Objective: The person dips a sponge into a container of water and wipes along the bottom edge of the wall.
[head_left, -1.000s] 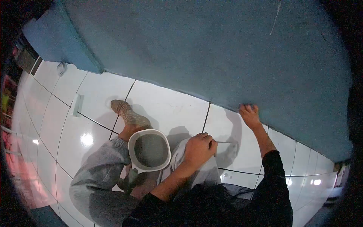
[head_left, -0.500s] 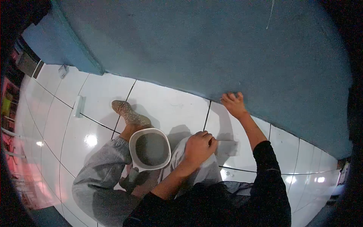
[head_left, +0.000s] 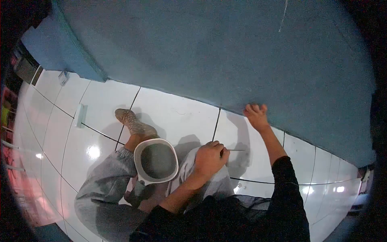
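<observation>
My left hand (head_left: 209,159) rests closed over my bent knee, fingers wrapped round a scraper. The scraper's thin flat blade (head_left: 237,150) sticks out to the right, seen nearly edge-on; its handle is mostly hidden in the fist. My right hand (head_left: 256,117) reaches to the bottom of the blue-grey wall (head_left: 209,52). Its fingers are bent and slightly apart, with the tips against the wall just above the floor, and nothing shows in them. Between my legs stands a white tub (head_left: 175,169) with grey contents.
White floor tiles (head_left: 177,111) with dark joints run along the wall. A white cylindrical piece (head_left: 78,115) lies on the floor to the left, and a small clear packet (head_left: 63,78) lies near the wall's corner. My foot (head_left: 135,123) is beside the tub.
My right hand has slid slightly right along the wall's base. The scraper blade in my left hand has turned from showing its flat face to nearly edge-on. The view has shifted a little.
</observation>
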